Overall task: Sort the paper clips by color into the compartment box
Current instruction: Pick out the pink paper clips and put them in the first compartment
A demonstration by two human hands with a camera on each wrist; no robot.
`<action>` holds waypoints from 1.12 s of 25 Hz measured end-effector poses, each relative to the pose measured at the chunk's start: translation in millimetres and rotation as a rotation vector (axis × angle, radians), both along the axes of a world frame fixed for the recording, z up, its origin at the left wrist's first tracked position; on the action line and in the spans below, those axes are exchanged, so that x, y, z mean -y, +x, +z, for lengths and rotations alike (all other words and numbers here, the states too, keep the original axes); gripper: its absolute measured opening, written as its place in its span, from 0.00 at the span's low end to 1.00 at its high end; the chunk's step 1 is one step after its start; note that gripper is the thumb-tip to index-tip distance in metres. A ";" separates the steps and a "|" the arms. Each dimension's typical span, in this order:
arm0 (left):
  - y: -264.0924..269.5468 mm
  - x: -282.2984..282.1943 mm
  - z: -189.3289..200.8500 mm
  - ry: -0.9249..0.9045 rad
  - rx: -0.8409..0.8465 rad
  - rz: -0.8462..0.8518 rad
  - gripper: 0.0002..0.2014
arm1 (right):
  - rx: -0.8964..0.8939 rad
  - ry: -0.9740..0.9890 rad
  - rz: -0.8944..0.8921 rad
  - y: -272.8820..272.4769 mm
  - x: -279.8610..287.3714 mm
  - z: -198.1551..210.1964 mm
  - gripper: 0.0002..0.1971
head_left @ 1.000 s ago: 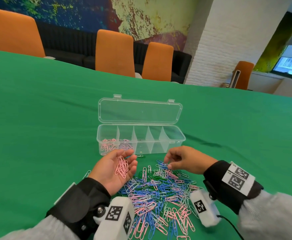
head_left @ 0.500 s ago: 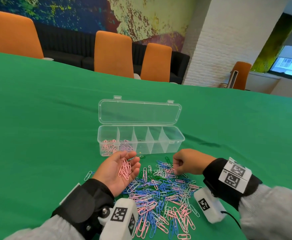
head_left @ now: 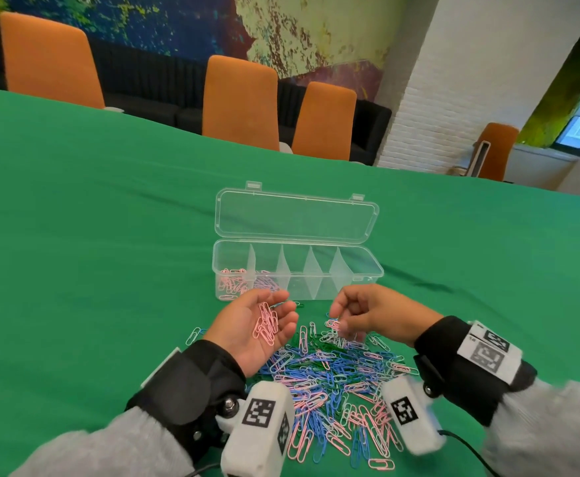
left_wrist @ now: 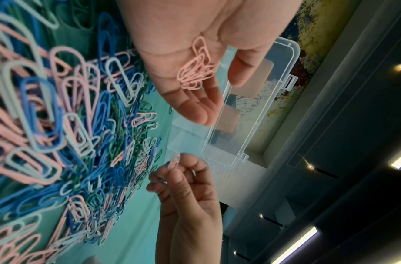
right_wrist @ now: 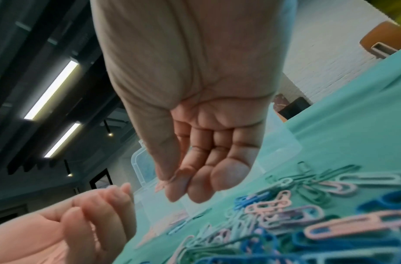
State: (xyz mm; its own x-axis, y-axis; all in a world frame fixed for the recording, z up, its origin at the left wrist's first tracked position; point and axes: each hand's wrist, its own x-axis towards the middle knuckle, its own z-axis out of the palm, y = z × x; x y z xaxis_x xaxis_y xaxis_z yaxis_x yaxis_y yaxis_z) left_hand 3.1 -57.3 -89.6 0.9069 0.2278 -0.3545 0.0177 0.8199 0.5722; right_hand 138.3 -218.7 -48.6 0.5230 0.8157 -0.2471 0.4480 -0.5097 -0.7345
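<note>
My left hand (head_left: pixel 261 330) lies palm-up, fingers relaxed, cradling a bunch of pink clips (head_left: pixel 267 324) just before the clear compartment box (head_left: pixel 299 270); my right hand (left_wrist: pixel 186 192) pinches one pink clip (left_wrist: pixel 174 162) above the mixed pile (head_left: pixel 336 380).

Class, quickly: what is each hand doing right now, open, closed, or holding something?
Left hand: open, palm up, pink paper clips resting on it.
Right hand: closed in a pinch grip on one pink clip.
</note>
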 end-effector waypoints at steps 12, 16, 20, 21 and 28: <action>1.5 1.0 -0.8 -0.238 0.085 -0.092 0.26 | 0.026 0.283 0.002 -44.1 -48.9 23.6 0.09; 1.8 -3.1 -3.8 -0.291 0.102 -0.060 0.25 | 0.297 0.296 -0.075 -35.7 -43.7 23.9 0.06; -1.2 -5.5 -2.8 -0.283 0.066 -0.066 0.20 | 0.338 0.160 -0.138 -10.4 -15.8 20.2 0.03; -1.8 -6.4 -1.7 -0.288 0.065 -0.086 0.17 | 0.341 0.086 -0.134 -4.3 -7.4 19.0 0.02; -4.3 -10.6 -0.8 -0.213 0.111 -0.121 0.19 | 0.480 -0.280 -0.036 24.5 18.9 7.1 0.11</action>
